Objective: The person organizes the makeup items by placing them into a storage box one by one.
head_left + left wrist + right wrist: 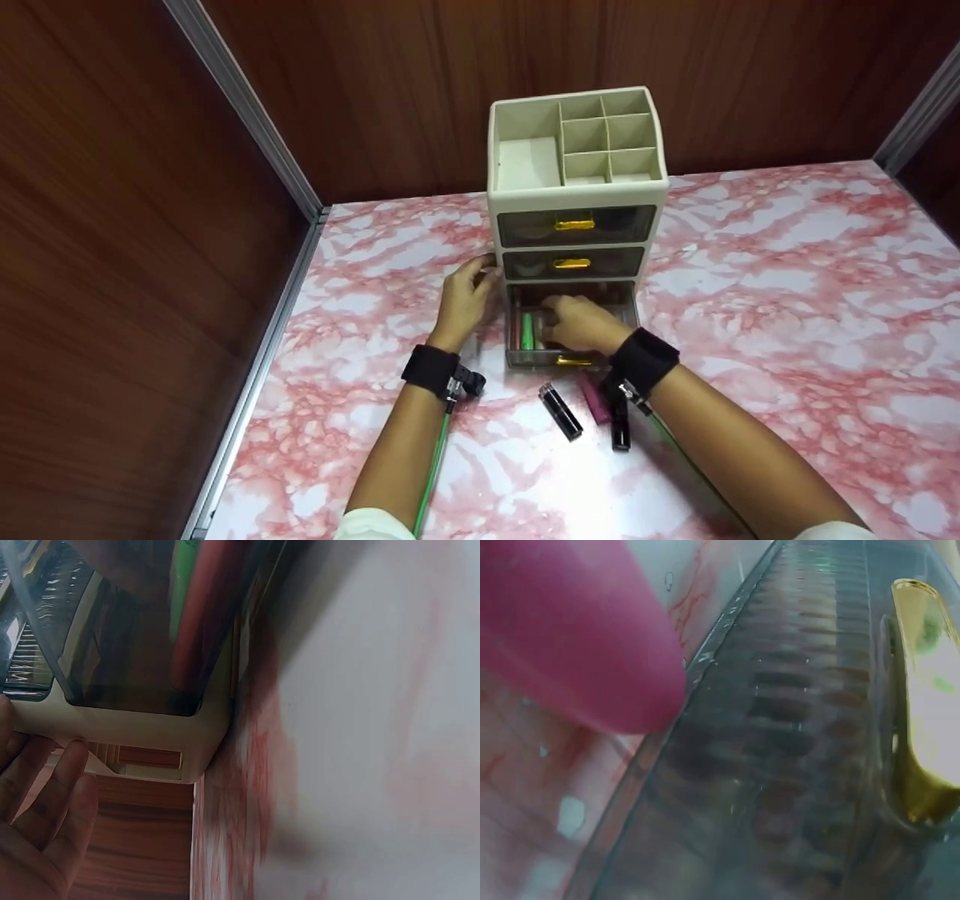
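A pink marbled tabletop (750,300) is carrying a cream drawer organiser (576,187), and the left hand (465,300) is resting against its lower left side with relaxed fingers (71,772) touching the wall. Its bottom drawer (525,358) is standing pulled out, and the right hand (581,324) is reaching inside it, fingers curled downward; whether they are clamped on anything I cannot tell. A green tube (527,330) is lying in the drawer just left of those fingers, while a black tube (561,411) and a pink tube (592,397) are lying on the tabletop behind them, near the wrist.
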Available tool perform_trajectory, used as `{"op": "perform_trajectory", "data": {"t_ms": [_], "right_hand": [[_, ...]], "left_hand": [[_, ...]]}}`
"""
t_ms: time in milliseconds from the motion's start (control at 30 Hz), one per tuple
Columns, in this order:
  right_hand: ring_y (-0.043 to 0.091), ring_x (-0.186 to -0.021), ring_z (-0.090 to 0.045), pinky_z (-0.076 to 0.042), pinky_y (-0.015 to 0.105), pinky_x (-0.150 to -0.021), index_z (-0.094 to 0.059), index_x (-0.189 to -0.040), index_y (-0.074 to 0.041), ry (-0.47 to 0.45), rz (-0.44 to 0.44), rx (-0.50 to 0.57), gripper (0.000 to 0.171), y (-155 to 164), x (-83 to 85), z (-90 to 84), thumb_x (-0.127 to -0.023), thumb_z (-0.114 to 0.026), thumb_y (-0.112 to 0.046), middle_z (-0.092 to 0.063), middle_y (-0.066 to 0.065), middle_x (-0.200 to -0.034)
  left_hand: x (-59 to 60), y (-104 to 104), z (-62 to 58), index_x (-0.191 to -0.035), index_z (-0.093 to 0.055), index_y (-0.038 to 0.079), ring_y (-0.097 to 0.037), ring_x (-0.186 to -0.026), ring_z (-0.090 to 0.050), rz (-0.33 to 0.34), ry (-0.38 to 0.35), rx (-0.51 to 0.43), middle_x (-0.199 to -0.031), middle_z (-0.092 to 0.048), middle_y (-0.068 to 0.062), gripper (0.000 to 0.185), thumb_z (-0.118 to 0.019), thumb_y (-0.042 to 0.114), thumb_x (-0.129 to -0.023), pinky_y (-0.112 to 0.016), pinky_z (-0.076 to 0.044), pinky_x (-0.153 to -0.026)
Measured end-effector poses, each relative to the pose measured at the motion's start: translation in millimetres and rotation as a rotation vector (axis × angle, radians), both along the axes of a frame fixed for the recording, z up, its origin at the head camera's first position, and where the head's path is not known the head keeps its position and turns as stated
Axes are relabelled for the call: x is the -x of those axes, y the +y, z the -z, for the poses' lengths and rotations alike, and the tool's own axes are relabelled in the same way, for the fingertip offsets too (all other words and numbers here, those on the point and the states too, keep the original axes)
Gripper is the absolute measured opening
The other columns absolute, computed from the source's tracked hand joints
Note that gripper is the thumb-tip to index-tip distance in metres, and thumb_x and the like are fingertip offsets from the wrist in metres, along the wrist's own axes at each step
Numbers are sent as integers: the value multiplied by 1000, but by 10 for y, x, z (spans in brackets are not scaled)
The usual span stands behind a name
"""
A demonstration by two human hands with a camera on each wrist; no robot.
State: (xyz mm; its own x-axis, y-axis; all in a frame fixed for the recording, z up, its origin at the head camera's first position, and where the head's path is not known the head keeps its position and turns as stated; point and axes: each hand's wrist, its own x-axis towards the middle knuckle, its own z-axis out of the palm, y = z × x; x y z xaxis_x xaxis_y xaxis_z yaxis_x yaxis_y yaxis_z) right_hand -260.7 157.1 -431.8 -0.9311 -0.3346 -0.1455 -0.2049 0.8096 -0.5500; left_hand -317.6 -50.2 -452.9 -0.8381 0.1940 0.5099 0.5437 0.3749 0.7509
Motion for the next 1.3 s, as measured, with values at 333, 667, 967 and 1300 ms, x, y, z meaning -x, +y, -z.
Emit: {"op": "perform_trajectory", "data": {"t_ms": [333, 667, 967, 1300], "right_hand": [[33, -105, -62, -46, 48, -94, -62, -126, -1, 85, -7, 8, 44, 125, -51, -19, -88, -71, -23, -69, 14, -110], [38, -105, -61, -47, 49, -94, -65, -119, 3, 90, -22, -5, 39, 147, -53, 15, -88, -70, -19, -68, 18, -110], [23, -69, -66, -56, 41, -65, -69, -110, -1, 273, -6, 89, 26, 139, -298, -179, -88, -69, -16, -71, 9, -89], [13, -52, -58, -50, 30, -48, -69, -86, -12, 548, -203, -39, 11, 9, -924, -119, -83, -76, -21, -64, -2, -66]], "left_hand": [[-6, -22, 16, -113, -68, 5, -15, -82, -66, -9, 8, 11, -104, -70, -5, 26, -62, 25, -97, -28, -53, -74], [1, -34, 16, -112, -69, 5, -13, -81, -66, -17, 12, 13, -104, -70, -5, 25, -62, 24, -97, -27, -53, -75], [15, -11, -4, -113, -69, 5, -15, -83, -67, -14, 0, 5, -106, -70, -6, 23, -62, 21, -97, -26, -53, -76], [5, -4, -14, -114, -68, 6, -13, -83, -66, -5, -7, 12, -106, -70, -4, 24, -61, 22, -98, -25, -53, -75]]}}
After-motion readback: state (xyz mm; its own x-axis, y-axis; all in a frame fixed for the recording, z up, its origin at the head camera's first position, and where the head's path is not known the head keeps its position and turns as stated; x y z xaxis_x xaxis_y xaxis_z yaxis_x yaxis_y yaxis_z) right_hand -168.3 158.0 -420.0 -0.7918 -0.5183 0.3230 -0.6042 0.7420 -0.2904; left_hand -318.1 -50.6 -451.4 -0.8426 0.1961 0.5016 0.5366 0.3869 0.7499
